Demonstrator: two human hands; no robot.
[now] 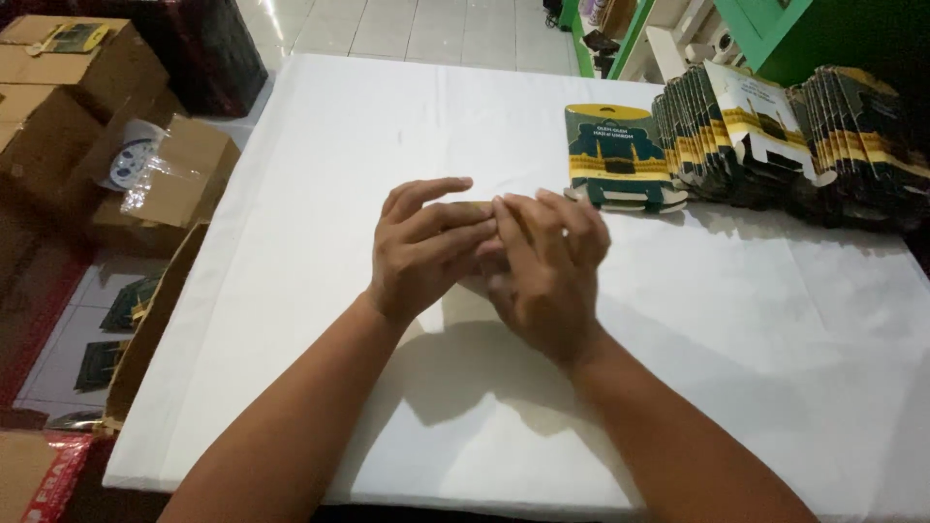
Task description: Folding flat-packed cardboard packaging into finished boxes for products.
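- The left hand [426, 247] and the right hand [547, 266] meet above the middle of a white table [320, 174], fingers overlapping at the fingertips.
- Both hands are loosely curled, palms down, backs toward the camera; the left index finger stretches out straighter than the rest.
- Something pale shows between and under the fingers, but the hands cover it, so I cannot tell what it is or whether either hand truly grips it.
- The right hand is slightly blurred.
- Nearest the right hand, just beyond its fingertips, a flat green and yellow printed carton [620, 155] lies on a small pile of the same.
- To the right of it, a long row of folded cartons [775, 136] of the same print stands packed on edge along the far right of the table.
- Left of the table, on the floor, brown cardboard boxes [87, 107] are stacked, one with a clear plastic bag [145, 169] resting on it.
- A tiled floor [426, 29] shows beyond the table's far edge.
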